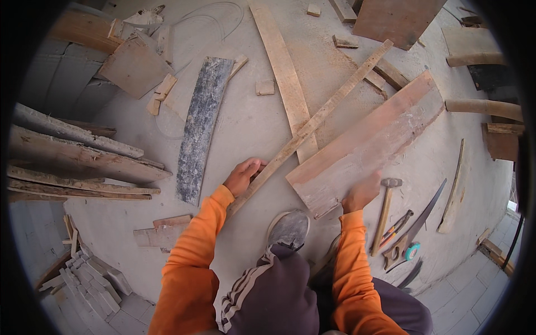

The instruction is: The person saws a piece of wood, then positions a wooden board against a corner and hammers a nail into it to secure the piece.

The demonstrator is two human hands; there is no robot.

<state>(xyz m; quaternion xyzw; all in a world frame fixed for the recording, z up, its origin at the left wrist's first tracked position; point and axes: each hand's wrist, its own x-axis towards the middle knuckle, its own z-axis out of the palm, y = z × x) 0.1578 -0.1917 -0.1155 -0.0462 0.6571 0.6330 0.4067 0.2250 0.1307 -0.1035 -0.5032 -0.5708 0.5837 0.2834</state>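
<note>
My left hand [243,174] is closed around a long narrow wooden strip [329,104] near its lower end. The strip slants away to the upper right and passes over a longer pale plank [282,72]. On the right, my right hand [362,191], smeared by motion, grips the near edge of a wide reddish board [371,142]; its fingertips are partly hidden. That board lies roughly parallel to the strip, a small gap between them. Close to my right hand lies a hammer [383,218] with a wooden handle.
Right of the hammer are pincers [397,226], a handsaw [416,229] and a teal tape measure [412,250]. A dark-stained plank [204,128] lies at left, beside stacked boards [78,153]. Offcuts, including a small block [265,87], dot the floor. My shoe [288,228] stands between my hands.
</note>
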